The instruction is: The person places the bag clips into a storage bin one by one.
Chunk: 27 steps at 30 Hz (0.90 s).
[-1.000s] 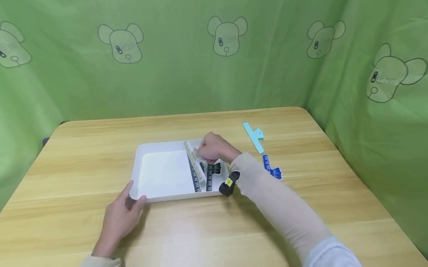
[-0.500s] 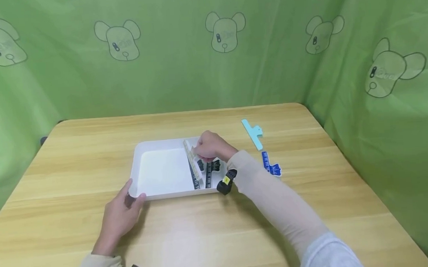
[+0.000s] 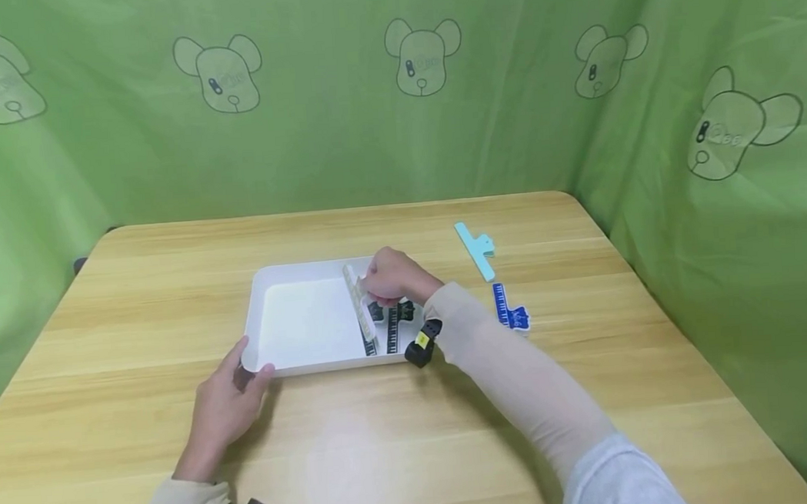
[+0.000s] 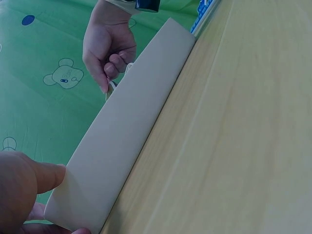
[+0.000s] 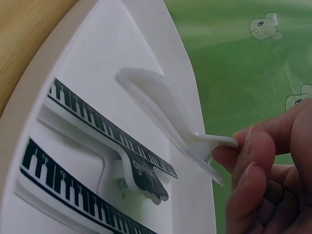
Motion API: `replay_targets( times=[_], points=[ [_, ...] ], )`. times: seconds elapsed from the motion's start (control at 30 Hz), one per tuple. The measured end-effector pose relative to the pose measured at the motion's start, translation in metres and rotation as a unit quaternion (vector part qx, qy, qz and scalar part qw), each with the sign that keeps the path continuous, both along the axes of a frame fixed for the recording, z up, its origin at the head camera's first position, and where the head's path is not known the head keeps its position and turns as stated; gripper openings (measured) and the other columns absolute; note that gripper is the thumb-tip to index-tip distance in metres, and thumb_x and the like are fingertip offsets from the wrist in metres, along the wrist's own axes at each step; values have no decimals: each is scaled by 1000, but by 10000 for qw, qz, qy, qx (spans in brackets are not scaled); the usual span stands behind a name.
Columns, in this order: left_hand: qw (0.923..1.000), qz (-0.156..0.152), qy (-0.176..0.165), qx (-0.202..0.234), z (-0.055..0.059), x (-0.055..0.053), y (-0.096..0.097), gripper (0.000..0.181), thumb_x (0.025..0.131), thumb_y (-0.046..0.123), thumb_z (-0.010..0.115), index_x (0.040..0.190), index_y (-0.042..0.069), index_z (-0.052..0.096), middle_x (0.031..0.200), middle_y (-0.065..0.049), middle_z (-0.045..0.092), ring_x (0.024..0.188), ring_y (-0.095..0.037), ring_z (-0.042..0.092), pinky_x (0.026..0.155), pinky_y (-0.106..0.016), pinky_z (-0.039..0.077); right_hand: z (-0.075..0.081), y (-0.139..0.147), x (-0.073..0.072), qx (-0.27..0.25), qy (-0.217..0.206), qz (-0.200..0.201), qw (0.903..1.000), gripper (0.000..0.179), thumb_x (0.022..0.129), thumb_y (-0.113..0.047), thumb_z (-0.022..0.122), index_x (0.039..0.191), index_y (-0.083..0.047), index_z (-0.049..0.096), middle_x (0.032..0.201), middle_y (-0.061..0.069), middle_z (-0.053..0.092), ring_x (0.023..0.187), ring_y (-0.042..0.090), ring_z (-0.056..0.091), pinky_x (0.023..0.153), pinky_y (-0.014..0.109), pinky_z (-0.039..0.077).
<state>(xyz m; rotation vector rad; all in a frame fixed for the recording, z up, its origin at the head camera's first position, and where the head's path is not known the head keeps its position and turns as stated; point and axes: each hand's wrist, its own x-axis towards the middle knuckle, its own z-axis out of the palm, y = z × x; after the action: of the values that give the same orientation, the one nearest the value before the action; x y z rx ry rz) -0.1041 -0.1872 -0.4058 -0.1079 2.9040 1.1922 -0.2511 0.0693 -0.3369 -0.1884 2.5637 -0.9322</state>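
Observation:
My left hand [image 3: 227,408] grips the near left corner of a white tray [image 3: 297,320], thumb on its outer wall in the left wrist view. Over the tray's right part my right hand [image 3: 394,276] pinches the handle tab of a pale white clip [image 5: 156,105] between thumb and finger. The clip's long bar is tilted and overlaps a black piano-key clip [image 5: 109,131] in the head view. A second black piano-key clip [image 5: 73,192] lies to its right in the tray, partly behind my right wrist's camera in the head view.
On the table [image 3: 347,456], right of the tray, lie a light blue clip [image 3: 475,251] and, nearer, a dark blue piano-key clip [image 3: 511,309]. My right forearm passes close by the dark blue one. A green curtain [image 3: 342,148] hangs behind and at the sides.
The pale clip has shifted slightly left and turned in my right hand, its long bar now showing narrower. My left hand keeps its hold on the tray corner. The head view has tilted a little.

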Motion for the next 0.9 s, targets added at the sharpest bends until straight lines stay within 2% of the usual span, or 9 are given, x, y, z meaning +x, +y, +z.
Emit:
replay_targets(
  times=[0.27,0.5,0.6,0.9],
  points=[
    [10000,-3,-41,21,0,0,0,72,98,33,57,151,-2,25,146,-31,35,132,-50,34,109,-59,29,-4,-3,-2,-63,30,65,10000,35,89,-13,59,55,-10,53,55,1,55,47,12,51,51,25,52],
    [10000,-12,-55,36,0,0,0,72,98,33,57,151,-1,24,146,-31,35,132,-50,34,109,-59,29,-7,-5,-2,-76,17,114,9999,37,90,-14,59,54,-10,53,54,2,55,47,12,51,63,36,58],
    [10000,-17,-69,51,0,0,0,72,98,34,57,152,-1,24,146,-30,35,132,-50,34,109,-59,29,-8,-6,-1,-70,-19,89,9999,38,91,-15,60,53,-10,54,54,2,56,47,12,51,64,37,58],
    [10000,-47,-52,29,0,0,1,72,98,32,57,151,-2,24,147,-30,34,133,-49,33,109,-58,28,-11,-10,-2,92,-78,107,9999,41,91,-16,61,51,-11,51,52,1,54,45,12,50,55,30,52]
  ],
)
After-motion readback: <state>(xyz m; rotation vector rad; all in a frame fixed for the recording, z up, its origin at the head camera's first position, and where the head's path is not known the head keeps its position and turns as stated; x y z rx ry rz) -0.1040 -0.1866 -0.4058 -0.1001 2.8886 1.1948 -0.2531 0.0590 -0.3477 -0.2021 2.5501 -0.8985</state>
